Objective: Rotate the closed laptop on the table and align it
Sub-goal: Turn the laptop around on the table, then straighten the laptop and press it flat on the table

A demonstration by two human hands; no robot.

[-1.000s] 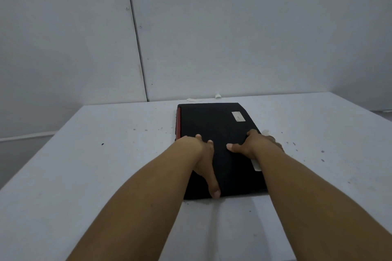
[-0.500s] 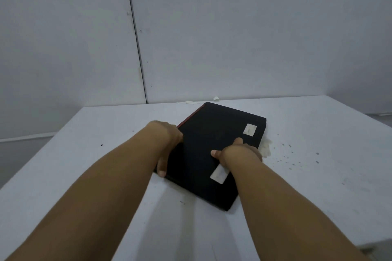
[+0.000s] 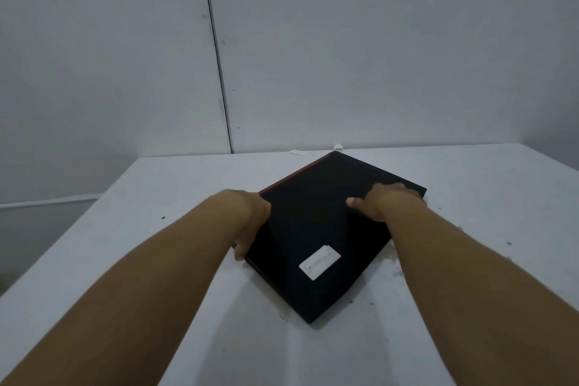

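Both hands grip a closed black laptop lying askew on the white counter.

The laptop (image 3: 316, 229) sits flat at centre frame, one corner pointing toward the lower middle, with a red strip along its upper-left edge and a white label (image 3: 319, 261) near the lower part of the lid. The left hand (image 3: 252, 222) curls around its left corner, fingers hidden beneath; the right hand (image 3: 387, 202) presses on the right side, thumb stretched across the lid. The counter (image 3: 125, 260) is speckled with dark flecks.
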